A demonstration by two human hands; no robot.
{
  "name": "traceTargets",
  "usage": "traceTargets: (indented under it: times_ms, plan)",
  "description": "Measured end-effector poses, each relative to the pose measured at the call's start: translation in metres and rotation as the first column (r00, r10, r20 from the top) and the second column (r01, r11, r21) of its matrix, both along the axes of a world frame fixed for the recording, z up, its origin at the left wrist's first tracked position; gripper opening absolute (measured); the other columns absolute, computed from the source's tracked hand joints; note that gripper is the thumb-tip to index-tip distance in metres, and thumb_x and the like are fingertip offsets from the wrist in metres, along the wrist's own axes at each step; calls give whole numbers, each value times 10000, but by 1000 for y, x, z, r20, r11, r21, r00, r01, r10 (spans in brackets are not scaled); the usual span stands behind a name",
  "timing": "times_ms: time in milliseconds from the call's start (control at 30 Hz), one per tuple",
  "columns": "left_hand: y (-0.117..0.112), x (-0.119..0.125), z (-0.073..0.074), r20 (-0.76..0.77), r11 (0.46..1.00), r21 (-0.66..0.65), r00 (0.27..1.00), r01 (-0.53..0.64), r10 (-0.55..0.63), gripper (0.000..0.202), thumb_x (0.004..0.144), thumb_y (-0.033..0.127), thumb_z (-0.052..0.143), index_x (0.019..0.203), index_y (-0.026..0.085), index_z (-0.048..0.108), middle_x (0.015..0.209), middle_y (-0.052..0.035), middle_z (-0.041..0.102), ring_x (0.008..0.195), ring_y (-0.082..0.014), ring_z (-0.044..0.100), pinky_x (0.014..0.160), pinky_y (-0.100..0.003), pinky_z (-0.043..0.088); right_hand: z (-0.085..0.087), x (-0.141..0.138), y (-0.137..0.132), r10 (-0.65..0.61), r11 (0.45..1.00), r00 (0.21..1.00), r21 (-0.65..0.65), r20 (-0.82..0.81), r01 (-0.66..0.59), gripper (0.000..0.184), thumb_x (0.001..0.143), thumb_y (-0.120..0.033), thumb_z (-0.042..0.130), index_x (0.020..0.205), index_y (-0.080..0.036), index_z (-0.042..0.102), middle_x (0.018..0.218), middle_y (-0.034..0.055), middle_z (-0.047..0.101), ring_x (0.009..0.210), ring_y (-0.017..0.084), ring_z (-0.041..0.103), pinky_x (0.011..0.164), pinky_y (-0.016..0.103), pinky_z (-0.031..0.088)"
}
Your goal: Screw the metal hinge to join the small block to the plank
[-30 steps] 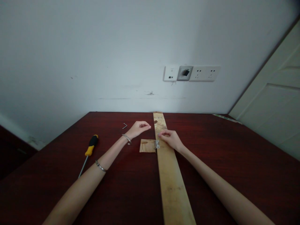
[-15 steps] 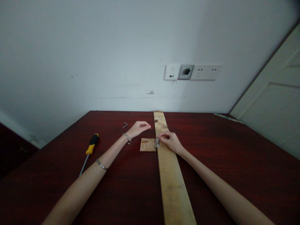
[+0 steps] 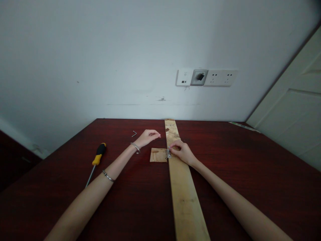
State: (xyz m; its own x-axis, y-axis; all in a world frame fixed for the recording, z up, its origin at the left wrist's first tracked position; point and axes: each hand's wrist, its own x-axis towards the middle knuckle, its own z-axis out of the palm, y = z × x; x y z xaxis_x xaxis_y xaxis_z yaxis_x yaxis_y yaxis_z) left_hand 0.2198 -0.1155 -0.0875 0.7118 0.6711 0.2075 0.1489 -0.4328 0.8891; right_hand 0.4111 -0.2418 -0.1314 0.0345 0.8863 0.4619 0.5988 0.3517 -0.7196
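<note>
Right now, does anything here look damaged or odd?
Yes. The middle socket plate on the wall is grey with a dark part sitting crooked, unlike the white plates beside it. Dark scuff marks show below it.

Plank [image 3: 187, 201] cut off below, hinge [image 3: 168, 153] partly under right hand [image 3: 183, 152]

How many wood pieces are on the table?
2: a long plank running front to back, and a small square piece against its left edge. None appears hidden.
</note>
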Motion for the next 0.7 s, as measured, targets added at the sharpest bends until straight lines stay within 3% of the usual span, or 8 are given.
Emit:
traceTargets:
  times_ms: [700]
  plan:
    - [-4,-3,4,-45,1000,5,999,14,-13,273,784,371,571,808,117,667,856,-69,689,797,-149,603,723,-265,464,-4,2,2,24,998,997,49,72,-28,41,760,-224,596,730,-211,621,790,19,651,778,170,576,744,305,437]
